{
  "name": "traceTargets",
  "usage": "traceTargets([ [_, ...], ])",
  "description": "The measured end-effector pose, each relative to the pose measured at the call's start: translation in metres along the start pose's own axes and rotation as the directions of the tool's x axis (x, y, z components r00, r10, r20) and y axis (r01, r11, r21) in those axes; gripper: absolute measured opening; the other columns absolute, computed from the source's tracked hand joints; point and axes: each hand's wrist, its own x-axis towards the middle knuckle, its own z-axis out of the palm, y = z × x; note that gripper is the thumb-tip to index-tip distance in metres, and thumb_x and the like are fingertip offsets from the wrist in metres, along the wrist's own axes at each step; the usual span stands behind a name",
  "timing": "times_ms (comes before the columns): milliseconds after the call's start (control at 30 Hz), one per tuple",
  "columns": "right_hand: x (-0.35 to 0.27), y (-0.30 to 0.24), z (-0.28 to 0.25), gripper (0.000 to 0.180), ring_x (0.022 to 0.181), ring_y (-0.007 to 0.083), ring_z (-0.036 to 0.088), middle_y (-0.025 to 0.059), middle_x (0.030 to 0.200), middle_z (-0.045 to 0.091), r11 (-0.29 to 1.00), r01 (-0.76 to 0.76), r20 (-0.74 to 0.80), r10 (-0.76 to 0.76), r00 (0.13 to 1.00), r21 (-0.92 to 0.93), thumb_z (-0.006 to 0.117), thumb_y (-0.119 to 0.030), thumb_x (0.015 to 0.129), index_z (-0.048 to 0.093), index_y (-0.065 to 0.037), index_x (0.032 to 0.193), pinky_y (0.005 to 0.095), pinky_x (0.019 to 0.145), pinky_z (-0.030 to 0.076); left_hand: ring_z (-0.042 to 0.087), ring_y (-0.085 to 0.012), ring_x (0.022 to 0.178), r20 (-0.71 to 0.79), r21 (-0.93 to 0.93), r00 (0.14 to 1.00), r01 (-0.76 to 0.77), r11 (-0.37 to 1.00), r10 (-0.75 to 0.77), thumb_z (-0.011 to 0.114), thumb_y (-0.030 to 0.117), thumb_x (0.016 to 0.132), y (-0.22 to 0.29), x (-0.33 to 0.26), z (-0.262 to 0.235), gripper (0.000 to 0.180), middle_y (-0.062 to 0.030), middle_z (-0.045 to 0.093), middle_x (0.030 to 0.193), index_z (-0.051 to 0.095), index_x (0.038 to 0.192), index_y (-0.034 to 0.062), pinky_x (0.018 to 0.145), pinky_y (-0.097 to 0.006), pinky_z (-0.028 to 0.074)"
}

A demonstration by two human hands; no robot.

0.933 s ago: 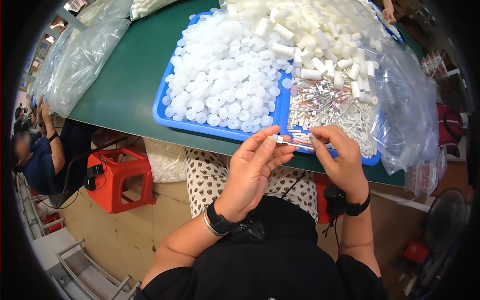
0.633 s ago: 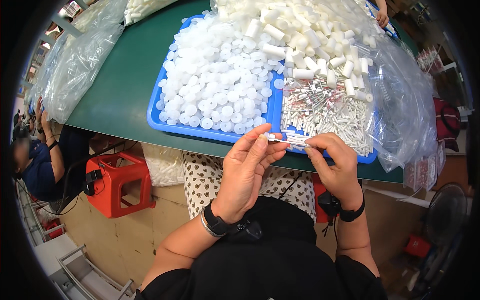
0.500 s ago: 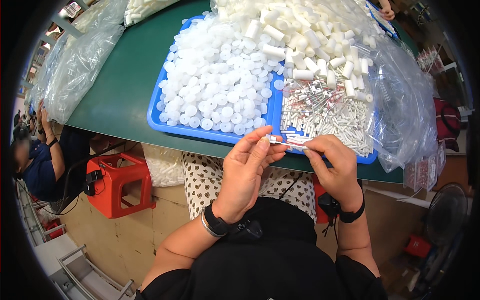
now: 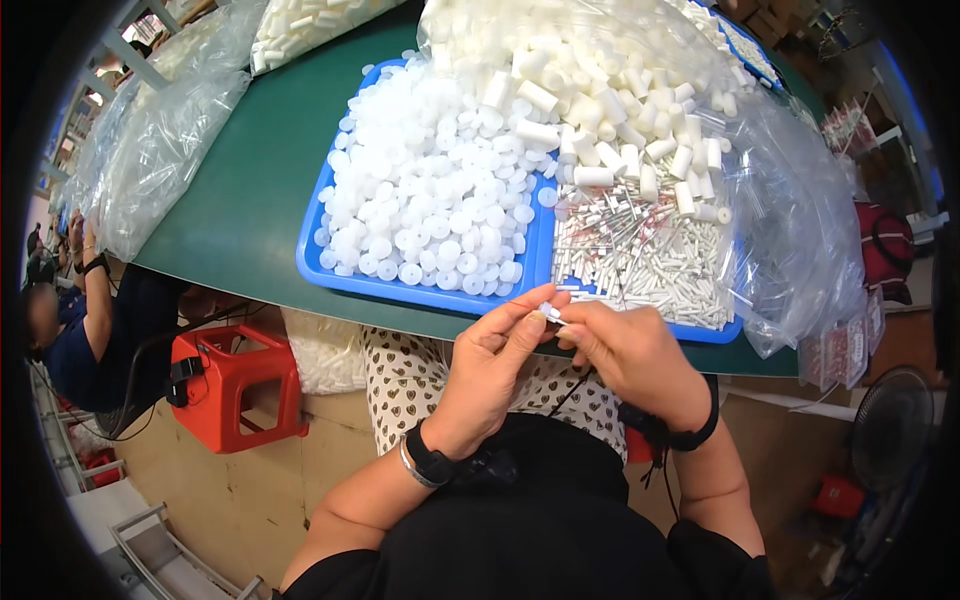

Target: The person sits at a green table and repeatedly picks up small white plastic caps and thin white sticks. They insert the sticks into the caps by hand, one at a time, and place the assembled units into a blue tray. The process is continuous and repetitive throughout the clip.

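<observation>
Just in front of the table's near edge, my left hand [image 4: 492, 352] pinches a small white plastic piece [image 4: 550, 312] between thumb and fingertips. My right hand [image 4: 628, 346] is closed with its fingertips at the same piece, so the two hands nearly meet. Beyond them lies a blue tray [image 4: 385, 290] heaped with translucent white discs [image 4: 430, 190]. A second blue section to its right holds short thin white tubes [image 4: 690, 270] and metal pins with reddish threads [image 4: 630, 225]. Larger white foam-like cylinders [image 4: 600, 150] spill from a clear bag above them.
Clear plastic bags [image 4: 790, 220] slump at the right and another bag [image 4: 170, 150] at the far left of the green table [image 4: 230, 215]. A red stool [image 4: 235, 385] stands at the left. Another person [image 4: 85, 310] sits beyond it; a fan [image 4: 890, 430] stands at right.
My right hand has moved left, up against my left hand. The thin white stick that stretched between the hands is now mostly hidden by fingers. The view has shifted slightly.
</observation>
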Motion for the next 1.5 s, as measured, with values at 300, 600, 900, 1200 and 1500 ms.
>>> traceTargets([
  [300,0.087,0.062,-0.036,0.020,0.089,0.0382,0.064,0.0157,0.105,0.065,0.806,-0.107,-0.200,-0.014,0.980,-0.582,0.059,-0.007,0.090,0.062,-0.004,0.110,0.0436,0.075,0.052,0.064,-0.0236,0.109,-0.002,-0.019,0.999,0.043,0.999,-0.043,0.049,0.023,0.104,-0.004,-0.002,0.000,0.037,-0.0185,0.062,0.125,0.051,0.130,-0.0028,0.095,-0.032,0.051],
  [600,0.057,0.030,-0.031,0.018,0.082,0.0360,0.063,0.0175,0.090,0.060,0.927,0.048,-0.318,-0.175,0.932,-0.371,0.060,-0.005,0.090,0.061,0.002,0.107,0.0430,0.068,0.050,0.063,-0.0156,0.104,0.021,-0.090,0.997,-0.075,0.993,0.077,0.049,0.023,0.104,0.001,-0.007,-0.007,0.035,-0.0142,0.062,0.125,0.052,0.130,-0.0008,0.092,-0.028,0.050],
  [900,-0.018,-0.004,-0.002,0.025,0.076,0.0096,0.067,0.0089,0.095,0.069,0.673,-0.396,0.156,0.389,0.908,0.625,0.057,-0.010,0.099,0.061,0.006,0.119,0.0241,0.069,0.057,0.064,-0.0170,0.098,0.143,0.193,0.978,-0.179,0.965,0.153,0.051,0.028,0.103,-0.004,-0.009,-0.007,0.034,-0.0106,0.063,0.112,0.056,0.121,-0.0009,0.089,-0.032,0.052],
  [1200,-0.031,0.002,0.015,0.016,0.078,0.0130,0.068,0.0103,0.092,0.067,0.684,-0.407,0.190,0.372,0.908,0.606,0.053,-0.006,0.100,0.052,0.003,0.112,0.0247,0.067,0.057,0.058,-0.0089,0.084,0.097,0.152,0.994,-0.069,0.986,0.055,0.052,0.025,0.103,-0.016,-0.013,-0.012,0.030,-0.0054,0.062,0.104,0.058,0.118,-0.0004,0.081,-0.026,0.049],
  [1500,-0.033,0.014,-0.003,0.011,0.076,0.0144,0.068,0.0126,0.091,0.067,0.190,-0.529,0.430,0.391,0.813,0.827,0.055,-0.007,0.099,0.050,0.000,0.107,0.0265,0.067,0.056,0.058,-0.0097,0.080,0.059,0.088,0.993,0.098,0.991,-0.104,0.051,0.013,0.103,-0.013,-0.013,-0.007,0.028,-0.0047,0.059,0.099,0.059,0.124,-0.0036,0.075,-0.025,0.052],
])
